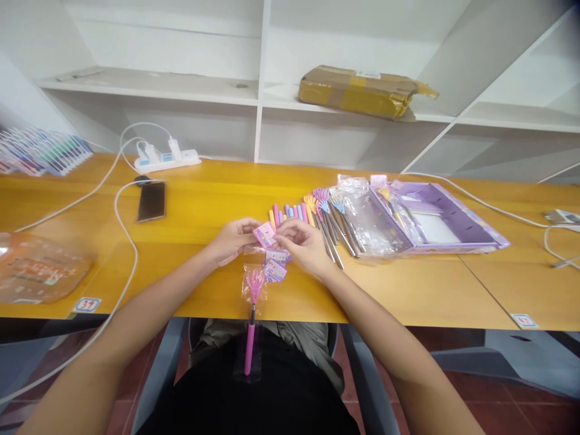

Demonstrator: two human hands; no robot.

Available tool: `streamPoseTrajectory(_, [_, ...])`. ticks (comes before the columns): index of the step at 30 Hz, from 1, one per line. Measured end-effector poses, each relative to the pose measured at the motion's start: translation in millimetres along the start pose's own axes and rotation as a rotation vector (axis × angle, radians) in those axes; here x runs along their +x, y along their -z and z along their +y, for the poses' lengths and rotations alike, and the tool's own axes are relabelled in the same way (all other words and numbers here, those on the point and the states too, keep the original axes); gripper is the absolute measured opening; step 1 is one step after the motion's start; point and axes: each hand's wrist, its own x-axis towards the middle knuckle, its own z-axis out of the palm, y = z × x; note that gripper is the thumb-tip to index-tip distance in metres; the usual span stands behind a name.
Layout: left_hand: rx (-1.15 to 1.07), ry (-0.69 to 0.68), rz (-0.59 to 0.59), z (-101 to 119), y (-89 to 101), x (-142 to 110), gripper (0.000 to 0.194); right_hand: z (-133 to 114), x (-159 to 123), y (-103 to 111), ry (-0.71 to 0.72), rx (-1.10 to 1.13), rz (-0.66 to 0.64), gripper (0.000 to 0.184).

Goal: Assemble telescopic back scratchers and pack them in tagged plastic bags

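Between my hands is a small pink printed card (264, 234). My left hand (233, 240) pinches its left side, and my right hand (299, 241) grips its right edge with thumb and forefinger. Several purple printed cards (275, 270) lie on the table just below. Closer to me, a pink back scratcher (254, 287) in a clear bag reaches over the table edge, its pink handle toward my lap. Beyond my right hand lie several metal-shafted back scratchers (338, 205) with yellow, purple and blue claw heads, alongside a row of coloured handles (290, 211).
A purple display box (457, 241) and clear plastic bags (362, 211) are at the right. On the left are a phone (151, 200), a power strip (167, 160), a white cable and an orange plastic package (45, 269). A taped carton (357, 90) rests on the shelf.
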Motion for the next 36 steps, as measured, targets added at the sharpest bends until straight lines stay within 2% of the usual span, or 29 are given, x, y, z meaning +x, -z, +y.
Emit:
streamPoseTrajectory(4, [-0.009, -0.025, 0.016, -1, 0.8, 1, 0.05, -1, -1, 0, -0.037, 0.008, -0.006, 0.023])
streamPoseTrajectory(9, [-0.021, -0.047, 0.023, -1, 1.3, 2, 0.046, -1, -1, 0, -0.016, -0.021, -0.043, 0.018])
streamPoseTrajectory(14, [-0.008, -0.083, 0.069, 0, 2.6, 2, 0.043, -5, -2, 3, 0.049, -0.175, -0.083, 0.014])
streamPoseTrajectory(18, [0.012, -0.08, 0.066, 3, 3.1, 1, 0.038, -12, -1, 5, 0.164, -0.369, -0.086, 0.008])
streamPoseTrajectory(24, [0.018, -0.034, 0.043, 3, 0.1, 1, 0.043, -14, -3, 3, 0.286, -0.54, -0.214, 0.017])
streamPoseTrajectory(28, [-0.011, -0.026, 0.049, 2, -0.9, 1, 0.05, -14, -4, 2, 0.278, -0.561, -0.271, 0.022])
streamPoseTrajectory(36, [-0.08, -0.07, 0.068, 3, -1.7, -1, 0.042, -16, -5, 6, 0.29, -0.596, -0.348, 0.029])
